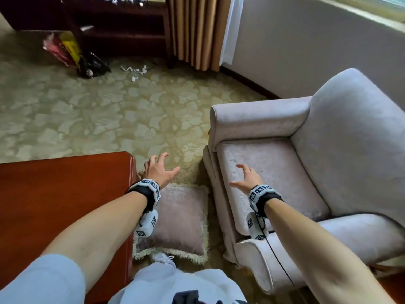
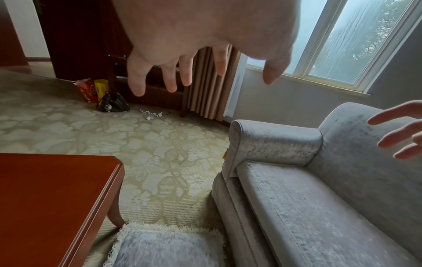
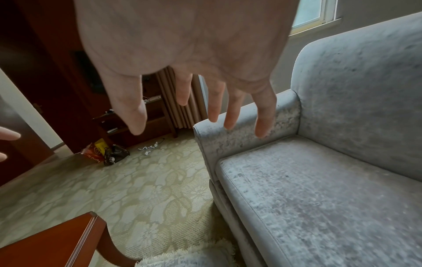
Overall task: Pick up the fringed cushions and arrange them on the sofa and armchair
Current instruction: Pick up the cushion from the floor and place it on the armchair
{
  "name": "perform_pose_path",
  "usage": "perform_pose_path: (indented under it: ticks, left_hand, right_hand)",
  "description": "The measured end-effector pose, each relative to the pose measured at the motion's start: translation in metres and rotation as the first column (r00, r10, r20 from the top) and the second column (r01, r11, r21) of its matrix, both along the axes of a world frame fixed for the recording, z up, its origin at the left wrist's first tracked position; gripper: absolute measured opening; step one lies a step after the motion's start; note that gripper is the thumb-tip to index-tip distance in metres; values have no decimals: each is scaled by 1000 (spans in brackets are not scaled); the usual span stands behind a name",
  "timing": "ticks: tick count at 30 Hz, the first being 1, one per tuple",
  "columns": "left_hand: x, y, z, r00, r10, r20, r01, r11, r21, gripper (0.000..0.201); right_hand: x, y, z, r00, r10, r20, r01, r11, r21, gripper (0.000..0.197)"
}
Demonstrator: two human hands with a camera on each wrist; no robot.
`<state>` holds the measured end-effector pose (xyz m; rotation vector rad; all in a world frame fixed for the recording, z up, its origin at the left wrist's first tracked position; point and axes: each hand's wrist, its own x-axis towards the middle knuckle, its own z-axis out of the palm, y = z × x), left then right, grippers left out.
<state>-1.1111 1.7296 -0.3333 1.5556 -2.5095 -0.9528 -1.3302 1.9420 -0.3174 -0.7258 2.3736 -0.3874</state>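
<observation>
Cushion (image 1: pixel 179 218) lies on the carpet (image 1: pixel 87 115) beside the armchair (image 1: pixel 285 172) — both hands, left (image 1: pixel 158 170) and right (image 1: pixel 247 178), spread wide, holding nothing.

cushion (image 1: pixel 179 218) on carpet (image 1: pixel 87 110), armchair (image 1: pixel 306 172) right

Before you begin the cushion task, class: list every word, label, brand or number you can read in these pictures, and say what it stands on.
"Co" then blurred letters: white print on the red bag on the carpet by the dark cabinet; the full word cannot be read.
Round white logo on the same bag: no legible text.
Yellow bag: dark marks, too small to read.
Wrist bands: black-and-white coded squares only, no words.
Nothing else carries text.
</observation>
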Motion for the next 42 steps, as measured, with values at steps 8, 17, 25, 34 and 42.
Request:
perform_pose_path:
  ticks: [8, 17, 25, 34, 42]
  left_hand:
    - [-23, -85, -15, 997, -67, 28, 65, 997, 46, 71]
    - [-37, -119, -31, 996, -75, 38, 68, 985, 160, 78]
    - [-54, -129, -29, 999, 30, 23, -34, 981, 189, 69]
    - [-61, -140, -24, 964, 256, 74, -265, 946, 184, 68]
    - [-51, -132, -143, 902, 429, 52, -418, 833, 363, 67]
  right_hand:
    - [-13, -59, -8, 995, -97, -14, 98, 993, 62, 77]
    - [-34, -104, -15, 997, -76, 1, 76, 993, 93, 77]
    - [-86, -150, -41, 996, 30, 85, -40, 991, 127, 81]
    - [-115, -228, -90, 950, 215, 228, -252, 956, 148, 82]
    - [-81, -241, -200, 895, 314, 316, -405, 871, 280, 74]
